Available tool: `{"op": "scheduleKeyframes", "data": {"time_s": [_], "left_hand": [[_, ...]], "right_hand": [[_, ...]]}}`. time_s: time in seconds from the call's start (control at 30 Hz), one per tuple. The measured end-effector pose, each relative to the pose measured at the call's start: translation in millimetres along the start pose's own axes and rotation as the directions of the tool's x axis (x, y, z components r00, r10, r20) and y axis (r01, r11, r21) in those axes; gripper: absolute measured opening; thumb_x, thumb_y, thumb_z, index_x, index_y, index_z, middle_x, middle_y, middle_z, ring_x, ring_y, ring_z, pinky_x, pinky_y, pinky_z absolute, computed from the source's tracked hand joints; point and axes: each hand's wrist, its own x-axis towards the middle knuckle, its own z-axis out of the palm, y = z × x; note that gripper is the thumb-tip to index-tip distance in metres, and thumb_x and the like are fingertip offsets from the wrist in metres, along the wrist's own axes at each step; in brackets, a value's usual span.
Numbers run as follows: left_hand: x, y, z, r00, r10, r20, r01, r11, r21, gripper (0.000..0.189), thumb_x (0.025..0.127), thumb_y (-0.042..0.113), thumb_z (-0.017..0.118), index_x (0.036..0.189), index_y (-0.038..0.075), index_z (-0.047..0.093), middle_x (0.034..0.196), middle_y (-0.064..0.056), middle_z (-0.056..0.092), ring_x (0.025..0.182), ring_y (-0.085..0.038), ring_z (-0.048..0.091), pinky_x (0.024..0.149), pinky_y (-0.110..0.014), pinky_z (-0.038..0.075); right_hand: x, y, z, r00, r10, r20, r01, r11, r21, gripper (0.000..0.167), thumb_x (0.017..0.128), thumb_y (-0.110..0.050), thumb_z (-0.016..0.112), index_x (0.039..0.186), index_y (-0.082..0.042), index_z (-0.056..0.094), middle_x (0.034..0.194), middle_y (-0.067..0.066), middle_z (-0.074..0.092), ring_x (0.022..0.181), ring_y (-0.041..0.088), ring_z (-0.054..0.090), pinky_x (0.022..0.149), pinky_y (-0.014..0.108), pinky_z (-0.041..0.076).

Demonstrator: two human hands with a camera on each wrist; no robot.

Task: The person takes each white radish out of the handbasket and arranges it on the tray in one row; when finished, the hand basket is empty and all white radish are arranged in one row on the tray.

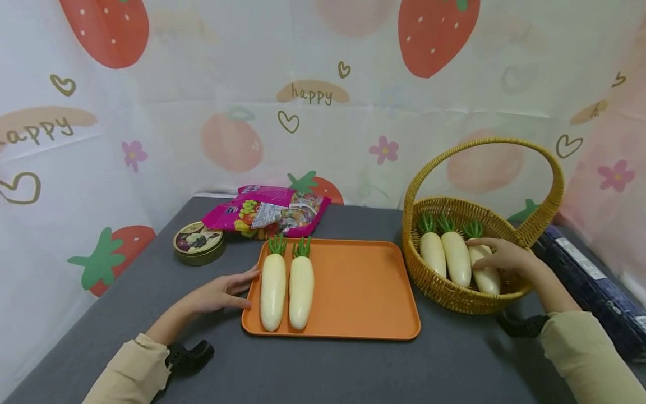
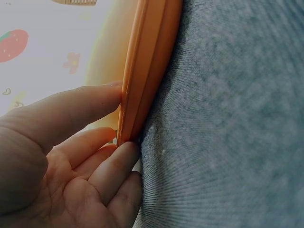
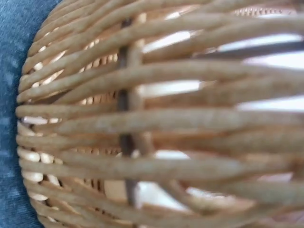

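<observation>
Two white radishes (image 1: 273, 292) with green tops lie side by side on the left part of an orange tray (image 1: 363, 289). My left hand (image 1: 224, 293) touches the tray's left edge; in the left wrist view its thumb and fingertips meet the rim. On the right, a wicker basket (image 1: 454, 303) with a tall handle holds three more white radishes (image 1: 456, 258). Reaching into it, my right hand (image 1: 504, 259) grips the rightmost radish (image 1: 487, 279), its fingers across the upper part. The basket's woven side (image 3: 156, 118) fills the right wrist view and hides that hand there.
Behind the tray lies a pink snack bag (image 1: 267, 210), with a round tin (image 1: 199, 243) to its left. A dark blue, long package (image 1: 587, 280) sits right of the basket. A printed curtain (image 1: 323, 140) hangs behind the grey table (image 1: 323, 370).
</observation>
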Motion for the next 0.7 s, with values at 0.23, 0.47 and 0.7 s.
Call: {"op": "scheduleKeyframes", "data": {"time_s": [0.23,0.47,0.7], "left_hand": [[-1.1,-1.8,-1.0,1.000,0.024,0.005,-0.024,1.000,0.014,0.068,0.087,0.013,0.059,0.138,-0.008,0.018,0.142,-0.028,0.003,0.125,-0.039,0.025,0.098,-0.047,0.023],[-0.8,-1.5,-2.0,0.999,0.033,0.001,-0.033,0.999,0.028,0.068,0.087,0.013,0.059,0.138,-0.008,0.019,0.142,-0.028,0.004,0.125,-0.040,0.024,0.098,-0.048,0.023],[0.0,-2.4,-0.5,1.000,0.024,0.002,-0.024,0.999,0.029,0.068,0.087,0.013,0.060,0.138,-0.008,0.021,0.142,-0.028,0.004,0.125,-0.040,0.023,0.098,-0.048,0.023]], "right_hand": [[-1.9,-6,-5,0.999,0.004,-0.046,-0.002,0.999,0.044,0.069,0.085,-0.028,0.062,0.135,0.007,0.030,0.127,0.043,0.022,0.095,0.042,0.043,0.060,0.035,0.041],[-9.4,-20,-5,0.999,0.016,-0.035,-0.003,0.940,0.341,0.075,0.087,-0.025,0.060,0.142,-0.001,0.016,0.132,0.040,0.018,0.099,0.044,0.044,0.065,0.039,0.049],[-10.0,-32,-1,0.997,-0.025,-0.076,0.054,0.909,0.412,0.075,0.087,-0.025,0.060,0.144,-0.005,0.014,0.131,0.038,0.021,0.111,0.047,0.038,0.073,0.044,0.049]]}}
